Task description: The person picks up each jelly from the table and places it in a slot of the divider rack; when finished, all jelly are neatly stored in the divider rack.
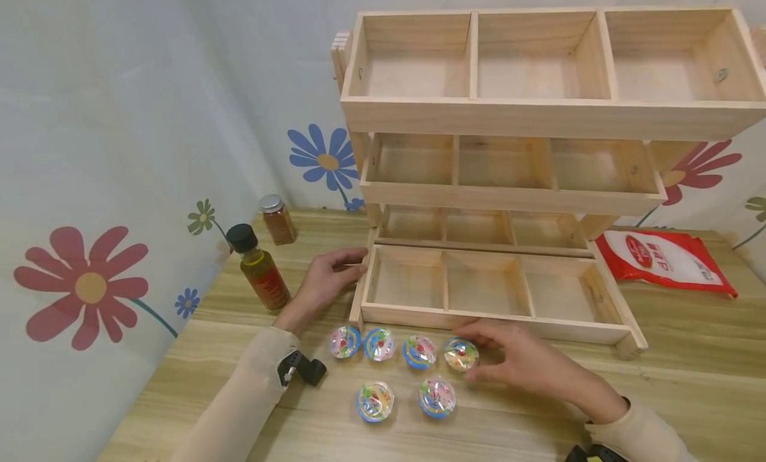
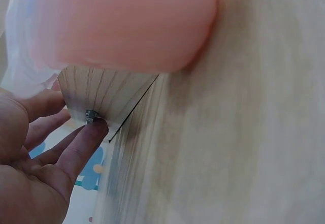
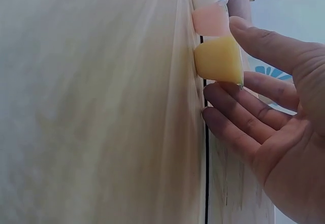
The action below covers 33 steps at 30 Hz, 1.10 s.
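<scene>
The left hand reaches loosely extended fingers to the lowest wooden tray's nine-o'clock end. The right hand, at three o'clock from the yellow cup on the bench, straddles it with parted thumb and fingers, unclenched.

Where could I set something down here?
Bare tabletop lies in front of the red bag, right of the wooden rack, and between the left sleeve and flowered backdrop. In front of the rack it's crowded: six small cups, the right hand.
</scene>
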Available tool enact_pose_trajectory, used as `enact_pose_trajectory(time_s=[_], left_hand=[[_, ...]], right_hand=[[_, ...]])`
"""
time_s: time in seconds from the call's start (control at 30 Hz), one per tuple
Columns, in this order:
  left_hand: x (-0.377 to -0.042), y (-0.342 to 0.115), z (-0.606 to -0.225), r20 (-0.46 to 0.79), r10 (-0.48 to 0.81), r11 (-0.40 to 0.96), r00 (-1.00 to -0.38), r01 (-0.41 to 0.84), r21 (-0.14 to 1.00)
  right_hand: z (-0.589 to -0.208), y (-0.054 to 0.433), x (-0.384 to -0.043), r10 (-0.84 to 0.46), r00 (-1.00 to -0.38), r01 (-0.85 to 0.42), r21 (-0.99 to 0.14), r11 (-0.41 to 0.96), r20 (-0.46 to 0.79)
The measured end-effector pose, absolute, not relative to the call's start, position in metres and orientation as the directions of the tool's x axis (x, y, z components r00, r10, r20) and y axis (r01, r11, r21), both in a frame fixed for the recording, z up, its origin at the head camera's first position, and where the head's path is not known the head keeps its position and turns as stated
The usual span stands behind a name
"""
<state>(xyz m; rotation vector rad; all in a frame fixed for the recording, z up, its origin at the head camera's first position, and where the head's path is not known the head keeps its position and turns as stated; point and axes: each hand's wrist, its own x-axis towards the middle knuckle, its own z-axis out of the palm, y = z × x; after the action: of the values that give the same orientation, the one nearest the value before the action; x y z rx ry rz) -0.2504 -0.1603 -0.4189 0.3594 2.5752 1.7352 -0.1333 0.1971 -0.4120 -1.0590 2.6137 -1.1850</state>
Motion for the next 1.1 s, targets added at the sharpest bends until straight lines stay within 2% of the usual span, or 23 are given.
enact_pose_trajectory(time_s=[0.2,0.47,0.83,1.1], left_hand=[[-0.25,-0.16,-0.418,0.11,0.189,0.373,-0.976,0.175,0.911],[-0.25,-0.16,-0.42,0.105,0.187,0.349,-0.977,0.167,0.922],[-0.251,-0.16,-0.42,0.114,0.195,0.347,-0.974,0.178,0.921],[-0.251,-0.161,-0.422,0.125,0.202,0.33,-0.971,0.188,0.925]], right_hand=[[-0.413,0.196,-0.133,-0.622,-0.759,-0.57,-0.658,0.491,0.194],[-0.412,0.192,-0.133,-0.607,-0.773,-0.548,-0.677,0.492,0.185],[-0.395,0.184,-0.144,-0.601,-0.755,-0.564,-0.727,0.392,0.262],[-0.379,0.171,-0.16,-0.572,-0.779,-0.536,-0.747,0.393,0.258]])
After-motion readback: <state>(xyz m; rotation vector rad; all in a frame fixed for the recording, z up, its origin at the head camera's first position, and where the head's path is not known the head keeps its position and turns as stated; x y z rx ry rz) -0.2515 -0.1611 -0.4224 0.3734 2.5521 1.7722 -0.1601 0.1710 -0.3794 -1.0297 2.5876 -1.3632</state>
